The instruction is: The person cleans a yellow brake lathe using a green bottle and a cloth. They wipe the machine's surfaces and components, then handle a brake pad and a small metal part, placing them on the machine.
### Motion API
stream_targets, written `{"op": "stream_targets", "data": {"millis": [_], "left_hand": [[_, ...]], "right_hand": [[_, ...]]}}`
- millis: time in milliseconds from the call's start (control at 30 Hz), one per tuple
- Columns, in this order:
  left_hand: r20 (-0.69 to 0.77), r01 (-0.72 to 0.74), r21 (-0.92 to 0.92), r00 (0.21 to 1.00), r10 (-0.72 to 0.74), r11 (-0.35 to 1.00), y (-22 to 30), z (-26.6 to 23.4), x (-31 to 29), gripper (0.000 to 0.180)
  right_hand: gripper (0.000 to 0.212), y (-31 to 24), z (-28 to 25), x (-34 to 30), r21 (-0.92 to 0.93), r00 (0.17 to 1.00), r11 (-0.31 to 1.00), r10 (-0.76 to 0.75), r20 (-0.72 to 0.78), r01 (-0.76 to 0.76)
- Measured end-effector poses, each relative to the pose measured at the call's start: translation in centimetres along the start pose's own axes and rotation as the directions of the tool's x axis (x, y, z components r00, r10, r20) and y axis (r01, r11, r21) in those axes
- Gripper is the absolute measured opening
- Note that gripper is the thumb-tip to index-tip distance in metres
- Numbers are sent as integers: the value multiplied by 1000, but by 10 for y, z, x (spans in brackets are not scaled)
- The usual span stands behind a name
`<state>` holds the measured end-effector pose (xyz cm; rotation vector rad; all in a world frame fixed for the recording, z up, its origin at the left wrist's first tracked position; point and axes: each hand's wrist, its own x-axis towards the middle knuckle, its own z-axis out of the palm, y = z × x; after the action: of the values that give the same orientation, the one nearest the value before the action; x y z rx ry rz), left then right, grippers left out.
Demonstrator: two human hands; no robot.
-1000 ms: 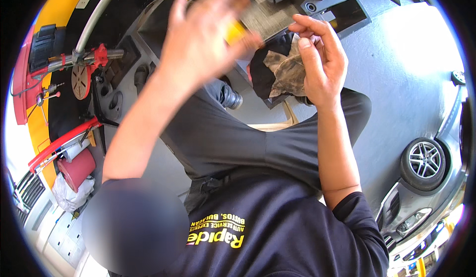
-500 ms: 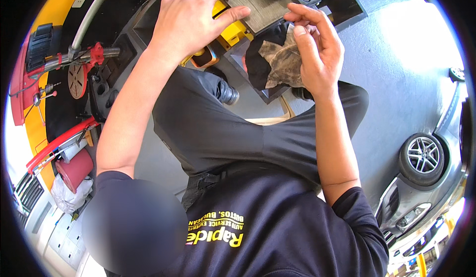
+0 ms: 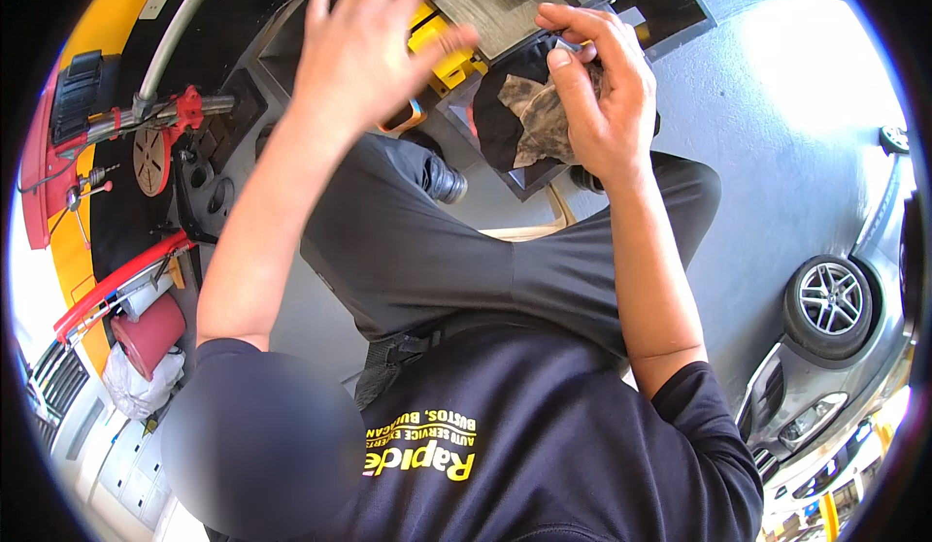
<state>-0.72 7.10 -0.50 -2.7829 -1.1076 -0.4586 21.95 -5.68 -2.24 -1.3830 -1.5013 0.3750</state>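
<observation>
basically, a downward head view of a seated person in dark clothes, both bare hands up at a grey machine. left hand (image 3: pixel 359 62), a bit blurred, is palm-down w/ fingers splayed over the machine's near left side, by a yellow part (image 3: pixel 449 68); nothing seen in its grasp, tho the fingertips run close to the top edge. right hand (image 3: pixel 614 105) is half curled, thumb near forefinger; a small pale grey bit (image 3: pixel 566 46) shows b/w them, too tiny to id, & can't tell if it's pinched or just behind.

flat metal plate (image 3: pixel 482 8) sits on the machine b/w the hands. tan stained rag (image 3: pixel 546 125) lies on black cloth (image 3: pixel 497 120) just below it, partly behind the right hand; can't tell if they touch.

handling, as a guess: rag is prob. light, limp, maybe greasy; best taken by its free left corner. plate looks stiff, heavy, poss. slick; grip by the edges, not the face. pale bit, if metal, is prob. hard & easy to drop; thumb-&-fingertip hold suits.

bkgd: red drill press (image 3: pixel 41 188) far left, grey car w/ spoked wheel (image 3: pixel 828 307) at right.
</observation>
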Motion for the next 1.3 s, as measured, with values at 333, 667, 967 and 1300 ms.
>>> {"op": "stream_targets", "data": {"millis": [333, 667, 967, 1300], "left_hand": [[125, -11, -116, 992, 25, 993, 40, -19, -33, 87], [126, -38, -110, 991, 52, 993, 21, -15, -20, 85], [164, 30, -117, 986, -10, 993, -10, -4, 22, 84], [-34, -248, -207, 968, 247, 946, 43, -10, -15, 70]], "right_hand": [[34, 3, 4, 0, 124, 998, 992, 44, -55, -36], [36, 3, 2, 0, 138, 997, 989, 63, -46, -56], [35, 3, 1, 0, 144, 997, 987, 72, -39, -65], [36, 8, 3, -2, 231, 992, 970, 100, -76, -80]]}}
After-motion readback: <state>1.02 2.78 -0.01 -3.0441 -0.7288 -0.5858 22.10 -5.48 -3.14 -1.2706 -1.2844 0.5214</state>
